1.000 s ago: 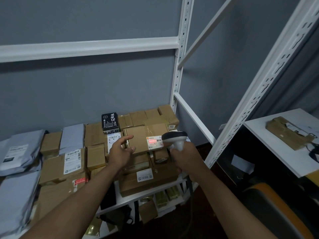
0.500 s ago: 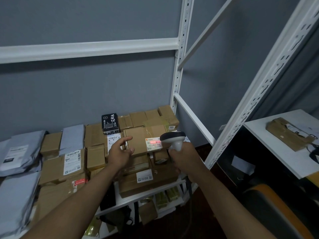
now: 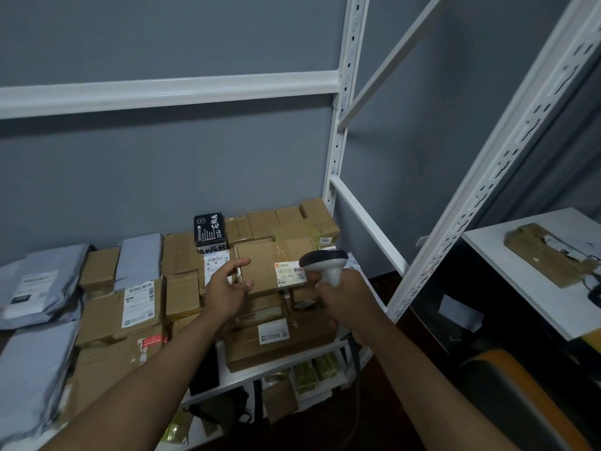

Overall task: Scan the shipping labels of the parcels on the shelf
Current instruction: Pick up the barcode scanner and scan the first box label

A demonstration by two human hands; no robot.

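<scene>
Hands sit nearest: the right hand [image 3: 344,299] grips the grey-and-white pistol-grip barcode scanner [image 3: 327,263], its head aimed at the white shipping label with the orange corner [image 3: 290,272] on the flat brown cardboard parcel [image 3: 266,266]. The red scan line seen a moment ago is barely visible on the label now, so this read looks finished. The left hand [image 3: 226,289], fingers loosely spread, has stayed at the parcel's left edge. Beyond, other boxes on the white metal shelf [image 3: 292,353] await.

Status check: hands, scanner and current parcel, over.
Right hand grips scanner, aimed at label. Left hand open, fingers on the labelled box. Nothing blocking the label.
</scene>
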